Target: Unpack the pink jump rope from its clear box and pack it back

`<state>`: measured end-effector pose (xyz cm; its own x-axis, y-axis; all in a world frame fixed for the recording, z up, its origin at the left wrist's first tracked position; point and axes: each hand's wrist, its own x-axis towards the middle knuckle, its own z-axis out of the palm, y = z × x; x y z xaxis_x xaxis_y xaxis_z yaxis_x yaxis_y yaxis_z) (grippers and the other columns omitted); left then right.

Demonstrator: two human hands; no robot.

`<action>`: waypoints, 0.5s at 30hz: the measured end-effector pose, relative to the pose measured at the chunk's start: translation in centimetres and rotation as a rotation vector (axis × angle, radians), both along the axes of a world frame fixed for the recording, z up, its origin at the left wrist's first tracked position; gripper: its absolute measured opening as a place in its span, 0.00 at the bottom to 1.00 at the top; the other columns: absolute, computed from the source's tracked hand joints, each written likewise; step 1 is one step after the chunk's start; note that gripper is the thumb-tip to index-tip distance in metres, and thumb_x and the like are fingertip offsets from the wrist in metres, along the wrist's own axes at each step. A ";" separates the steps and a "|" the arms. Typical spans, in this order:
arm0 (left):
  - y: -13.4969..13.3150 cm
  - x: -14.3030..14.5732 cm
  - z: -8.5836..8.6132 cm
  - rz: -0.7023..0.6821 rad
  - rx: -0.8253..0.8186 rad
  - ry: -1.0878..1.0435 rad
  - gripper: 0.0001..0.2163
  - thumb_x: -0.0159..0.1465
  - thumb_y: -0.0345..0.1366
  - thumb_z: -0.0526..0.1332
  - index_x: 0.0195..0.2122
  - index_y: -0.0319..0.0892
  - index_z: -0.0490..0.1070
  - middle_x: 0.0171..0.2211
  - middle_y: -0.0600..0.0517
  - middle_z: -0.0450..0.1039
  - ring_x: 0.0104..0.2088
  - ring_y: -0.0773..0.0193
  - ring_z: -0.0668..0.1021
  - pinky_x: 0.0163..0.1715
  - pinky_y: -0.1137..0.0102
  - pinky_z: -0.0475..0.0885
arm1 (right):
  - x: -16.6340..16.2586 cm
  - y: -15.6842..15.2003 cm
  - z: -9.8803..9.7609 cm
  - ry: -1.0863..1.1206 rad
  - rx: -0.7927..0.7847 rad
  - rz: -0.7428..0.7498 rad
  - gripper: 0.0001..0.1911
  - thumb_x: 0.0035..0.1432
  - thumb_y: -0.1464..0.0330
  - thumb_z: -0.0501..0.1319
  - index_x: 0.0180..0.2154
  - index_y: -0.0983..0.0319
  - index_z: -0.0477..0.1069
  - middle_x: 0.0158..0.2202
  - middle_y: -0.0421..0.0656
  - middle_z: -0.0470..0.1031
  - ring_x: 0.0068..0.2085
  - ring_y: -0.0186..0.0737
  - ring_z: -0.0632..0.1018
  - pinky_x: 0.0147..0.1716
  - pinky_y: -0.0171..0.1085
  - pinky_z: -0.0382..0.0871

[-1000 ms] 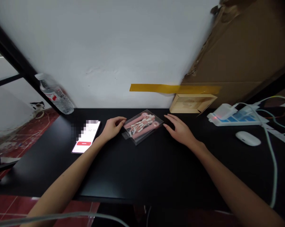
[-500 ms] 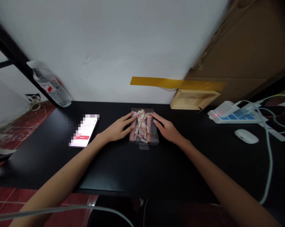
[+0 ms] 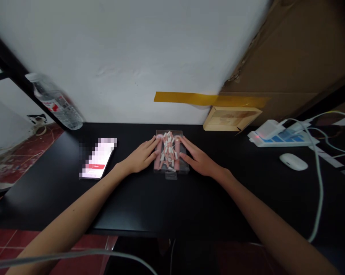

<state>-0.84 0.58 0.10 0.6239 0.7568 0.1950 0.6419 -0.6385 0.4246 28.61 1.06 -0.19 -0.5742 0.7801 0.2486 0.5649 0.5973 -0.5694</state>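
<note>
A clear plastic box (image 3: 185, 168) lies flat on the black desk in front of me. Inside it is a beaded jump rope (image 3: 169, 149) with pink and white segments, a pink handle along each side. My left hand (image 3: 139, 156) rests at the box's left side, fingers stretched out and fingertips touching its edge. On the opposite side, my right hand (image 3: 199, 158) has its fingers extended, with fingertips and thumb at the box's right edge. Both hands are open, with the box between them. A small clear tab (image 3: 171, 176) sticks out at the box's near edge.
A lit phone (image 3: 99, 158) lies left of my hands. Behind it, a plastic bottle (image 3: 57, 103) leans at the wall. To the right are a wooden frame (image 3: 232, 119), a power strip (image 3: 278, 135) with cables, and a white mouse (image 3: 293, 162).
The whole view has shifted slightly, so things appear a little further left. My right thumb sits slightly lower along the box's edge. The box stays in place between my hands.
</note>
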 end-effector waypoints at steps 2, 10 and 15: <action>0.1 -0.1 0.0 -0.005 0.002 -0.009 0.29 0.76 0.49 0.40 0.73 0.40 0.42 0.73 0.43 0.43 0.72 0.54 0.49 0.69 0.54 0.50 | 0.0 0.0 0.0 0.001 0.010 0.001 0.37 0.70 0.48 0.48 0.73 0.55 0.42 0.73 0.46 0.48 0.72 0.53 0.51 0.69 0.61 0.49; 0.2 -0.1 -0.3 0.005 0.001 -0.041 0.28 0.76 0.48 0.42 0.73 0.42 0.44 0.73 0.43 0.45 0.72 0.53 0.52 0.69 0.52 0.51 | -0.1 -0.1 0.1 -0.005 0.043 -0.003 0.36 0.70 0.50 0.48 0.73 0.53 0.42 0.73 0.44 0.51 0.71 0.54 0.55 0.69 0.60 0.52; 0.1 -0.1 -0.2 0.007 -0.016 -0.050 0.29 0.75 0.50 0.43 0.73 0.43 0.45 0.73 0.44 0.45 0.71 0.51 0.52 0.69 0.51 0.51 | -0.1 -0.1 0.1 0.008 0.043 -0.003 0.36 0.70 0.49 0.48 0.72 0.54 0.45 0.73 0.46 0.52 0.71 0.53 0.57 0.69 0.59 0.52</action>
